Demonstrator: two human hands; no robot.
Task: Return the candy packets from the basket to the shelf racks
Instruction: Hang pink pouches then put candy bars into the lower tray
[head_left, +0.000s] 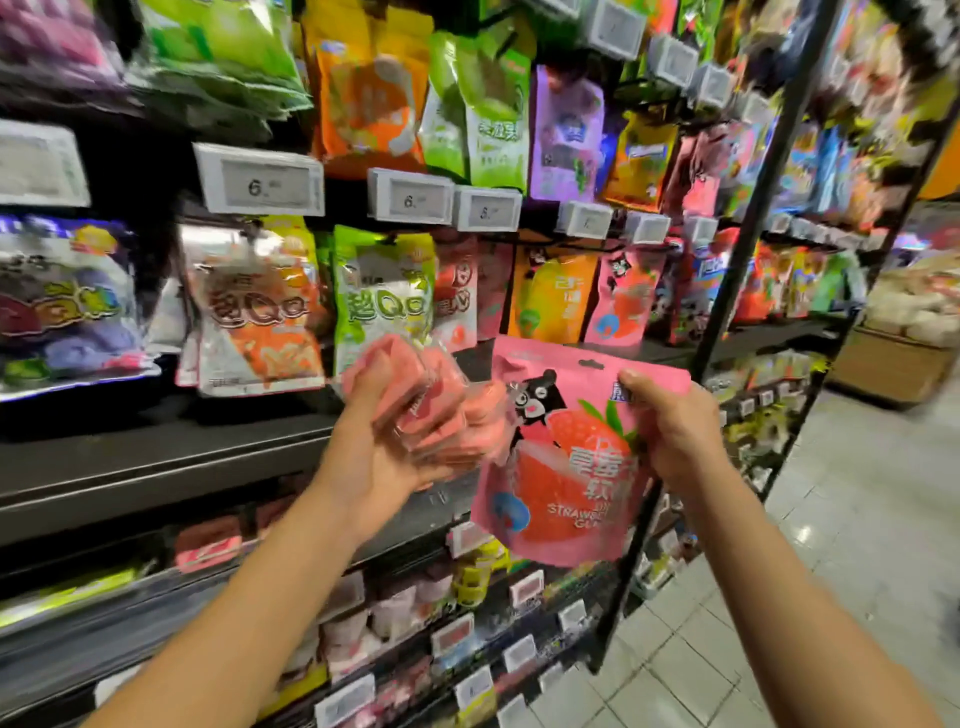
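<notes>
My left hand (379, 457) holds a stack of pink candy packets (431, 400) in front of the shelf, thumb over the top of the stack. My right hand (670, 426) pinches the top right corner of a single pink strawberry gummy packet (566, 467) with a black bear on it; it hangs just right of the stack. Matching pink strawberry bear packets (626, 296) hang on the rack directly above. The basket is not in view.
Shelf racks (156, 452) full of hanging candy bags fill the left and centre, with white price tags (260, 179) along the rails. A black upright post (737, 270) ends the shelving at the right. Tiled floor (831, 571) and a wooden display (893, 358) lie beyond.
</notes>
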